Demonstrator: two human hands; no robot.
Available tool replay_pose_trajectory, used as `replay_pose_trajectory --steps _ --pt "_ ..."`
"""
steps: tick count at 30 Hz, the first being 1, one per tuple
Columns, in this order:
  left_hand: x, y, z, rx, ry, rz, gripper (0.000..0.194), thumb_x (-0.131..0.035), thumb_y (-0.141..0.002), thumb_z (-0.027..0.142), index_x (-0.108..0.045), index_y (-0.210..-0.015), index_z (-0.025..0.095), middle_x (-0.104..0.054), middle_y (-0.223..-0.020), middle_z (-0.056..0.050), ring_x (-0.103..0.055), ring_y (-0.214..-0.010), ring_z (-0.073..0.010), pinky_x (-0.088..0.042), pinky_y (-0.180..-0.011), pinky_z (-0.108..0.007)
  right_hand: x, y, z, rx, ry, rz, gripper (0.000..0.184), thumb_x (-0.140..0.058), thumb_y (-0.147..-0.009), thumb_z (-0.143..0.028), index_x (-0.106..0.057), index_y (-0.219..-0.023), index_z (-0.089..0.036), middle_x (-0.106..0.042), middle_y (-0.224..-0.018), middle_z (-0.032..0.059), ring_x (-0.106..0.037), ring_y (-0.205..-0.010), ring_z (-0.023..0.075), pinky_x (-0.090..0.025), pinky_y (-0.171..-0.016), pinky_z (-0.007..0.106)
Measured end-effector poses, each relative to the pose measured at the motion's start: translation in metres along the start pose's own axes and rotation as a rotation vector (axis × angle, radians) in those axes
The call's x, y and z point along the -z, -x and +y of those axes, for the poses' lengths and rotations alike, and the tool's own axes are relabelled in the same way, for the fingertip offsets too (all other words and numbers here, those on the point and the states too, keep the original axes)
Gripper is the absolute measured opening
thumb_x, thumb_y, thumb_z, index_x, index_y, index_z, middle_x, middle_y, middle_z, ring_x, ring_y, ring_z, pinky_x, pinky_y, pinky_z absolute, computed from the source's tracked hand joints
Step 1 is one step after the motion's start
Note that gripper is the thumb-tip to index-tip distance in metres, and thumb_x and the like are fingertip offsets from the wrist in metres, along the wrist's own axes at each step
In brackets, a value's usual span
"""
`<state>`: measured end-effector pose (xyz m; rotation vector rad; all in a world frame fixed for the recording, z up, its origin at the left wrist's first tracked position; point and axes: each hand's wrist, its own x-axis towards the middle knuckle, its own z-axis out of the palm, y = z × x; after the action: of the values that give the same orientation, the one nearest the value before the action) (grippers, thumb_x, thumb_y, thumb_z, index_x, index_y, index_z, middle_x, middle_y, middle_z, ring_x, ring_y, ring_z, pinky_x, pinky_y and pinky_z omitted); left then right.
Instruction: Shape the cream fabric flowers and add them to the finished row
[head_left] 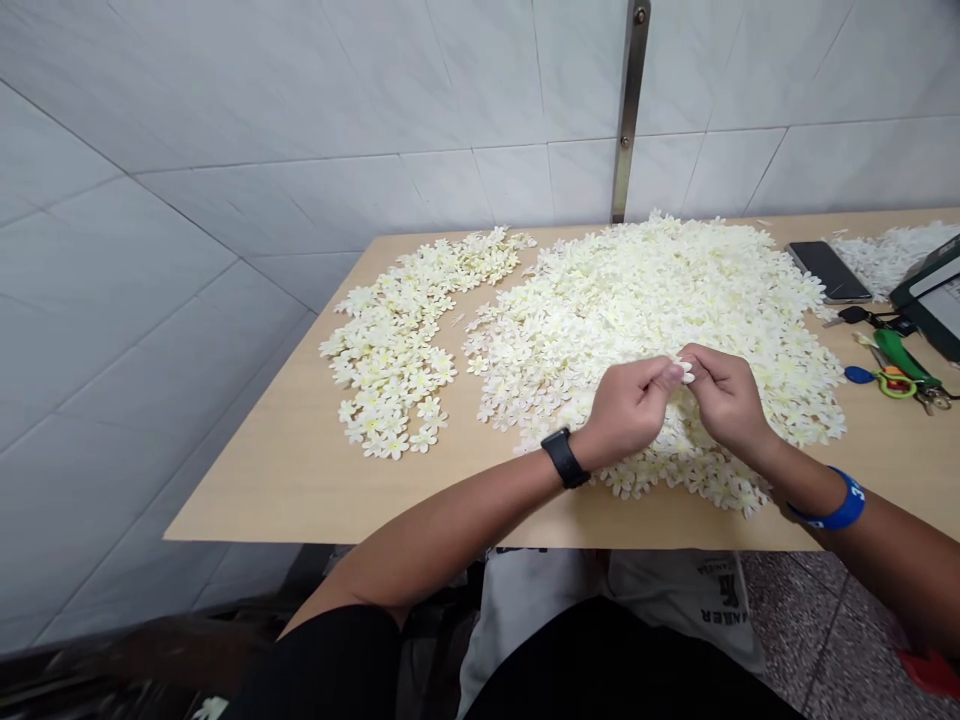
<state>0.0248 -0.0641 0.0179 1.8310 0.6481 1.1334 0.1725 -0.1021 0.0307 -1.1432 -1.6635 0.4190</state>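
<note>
One small blossom [684,372], apparently a single piece, is pinched between the closed fingertips of the left hand [626,408] and right hand [729,400], just above the near part of a large heap of cream blossoms [652,300]. The heap covers the middle of a pale wooden desk [277,480]. A smaller spread of blossoms [390,345] lies to the left, well apart from the hands; a dark smartphone [829,270] lies far right. Technique: a light fingertip pinch, with both hands close together, controls the small piece without crushing its petals or disturbing neighbouring blossoms.
</note>
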Motion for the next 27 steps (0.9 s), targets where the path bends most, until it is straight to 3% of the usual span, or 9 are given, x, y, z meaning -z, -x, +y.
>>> replay_pose_trajectory --steps 3,6,9,12,15,19,22,25,27 --pt "-0.0014 -0.0026 0.0003 0.029 -0.001 0.077 0.055 -0.041 -0.104 0.058 -0.033 -0.066 0.020 -0.035 -0.060 0.003 -0.033 -0.058 -0.0109 -0.025 -0.057 -0.030 -0.0017 0.0002 -0.0003 0.029 0.008 -0.016 0.049 -0.057 -0.100 -0.042 -0.042 -0.058 -0.021 -0.041 -0.052 -0.0029 -0.037 -0.050 0.0112 -0.026 -0.050 0.029" --pt "-0.0019 -0.0045 -0.0001 0.015 0.001 0.035 0.056 -0.040 -0.103 0.061 -0.035 -0.066 0.020 -0.037 -0.061 0.003 -0.034 -0.059 -0.0112 -0.027 -0.057 -0.029 -0.0024 0.0002 -0.0006 -0.020 0.030 0.058 0.044 -0.053 -0.101 -0.041 -0.048 -0.063 -0.021 -0.044 -0.055 -0.0020 -0.039 -0.053 0.0127 -0.028 -0.051 0.029" --pt "-0.0018 -0.0037 -0.0021 0.020 -0.018 0.086 0.058 -0.038 -0.103 0.063 -0.034 -0.066 0.020 -0.036 -0.060 0.003 -0.034 -0.058 -0.0118 -0.026 -0.057 -0.030 -0.0026 0.0012 -0.0006 -0.001 0.032 -0.008 0.049 -0.055 -0.100 -0.042 -0.040 -0.058 -0.021 -0.040 -0.052 -0.0021 -0.037 -0.051 0.0123 -0.027 -0.051 0.030" --pt "-0.0016 -0.0025 -0.0047 -0.004 -0.024 0.006 0.057 -0.043 -0.102 0.062 -0.034 -0.066 0.020 -0.037 -0.060 0.003 -0.034 -0.058 -0.0116 -0.026 -0.056 -0.030 -0.0035 0.0020 -0.0004 -0.053 0.062 0.035 0.046 -0.052 -0.101 -0.046 -0.047 -0.062 -0.022 -0.045 -0.054 -0.0009 -0.040 -0.053 0.0139 -0.029 -0.051 0.031" --pt "-0.0020 -0.0031 -0.0061 0.021 -0.037 0.100 0.057 -0.039 -0.103 0.063 -0.034 -0.066 0.020 -0.038 -0.060 0.002 -0.034 -0.058 -0.0120 -0.025 -0.056 -0.030 -0.0050 0.0014 -0.0005 -0.018 0.049 -0.022 0.052 -0.052 -0.101 -0.051 -0.042 -0.058 -0.022 -0.043 -0.054 -0.0007 -0.039 -0.052 0.0135 -0.028 -0.051 0.031" --pt "-0.0043 -0.0036 -0.0052 0.023 -0.035 0.072 0.057 -0.039 -0.103 0.063 -0.034 -0.066 0.020 -0.037 -0.060 0.003 -0.034 -0.057 -0.0116 -0.026 -0.056 -0.030 -0.0053 -0.0012 -0.0003 -0.094 0.044 0.057 0.051 -0.052 -0.101 -0.050 -0.040 -0.060 -0.022 -0.039 -0.054 -0.0021 -0.036 -0.051 0.0129 -0.027 -0.051 0.031" --pt "-0.0058 -0.0024 -0.0050 0.016 -0.042 0.085 0.056 -0.038 -0.104 0.061 -0.033 -0.066 0.020 -0.038 -0.060 0.002 -0.035 -0.057 -0.0117 -0.026 -0.055 -0.030 -0.0041 -0.0020 0.0003 -0.033 0.029 -0.008 0.051 -0.052 -0.101 -0.049 -0.041 -0.059 -0.022 -0.041 -0.052 -0.0017 -0.035 -0.050 0.0127 -0.025 -0.050 0.031" --pt "-0.0037 -0.0039 -0.0067 -0.028 -0.056 0.027 0.055 -0.040 -0.105 0.060 -0.035 -0.067 0.020 -0.039 -0.061 0.002 -0.036 -0.058 -0.0117 -0.027 -0.056 -0.030 -0.0032 -0.0021 0.0002 -0.048 0.039 0.049 0.048 -0.051 -0.102 -0.051 -0.048 -0.063 -0.022 -0.046 -0.056 -0.0010 -0.041 -0.053 0.0137 -0.030 -0.052 0.031" --pt "0.0006 -0.0075 -0.0079 -0.051 -0.051 0.063 0.055 -0.040 -0.105 0.059 -0.035 -0.067 0.020 -0.039 -0.060 0.002 -0.036 -0.058 -0.0116 -0.028 -0.056 -0.030 -0.0025 -0.0032 0.0008 -0.043 -0.009 -0.004 0.052 -0.049 -0.102 -0.055 -0.046 -0.063 -0.022 -0.044 -0.055 -0.0014 -0.040 -0.052 0.0133 -0.029 -0.051 0.031"
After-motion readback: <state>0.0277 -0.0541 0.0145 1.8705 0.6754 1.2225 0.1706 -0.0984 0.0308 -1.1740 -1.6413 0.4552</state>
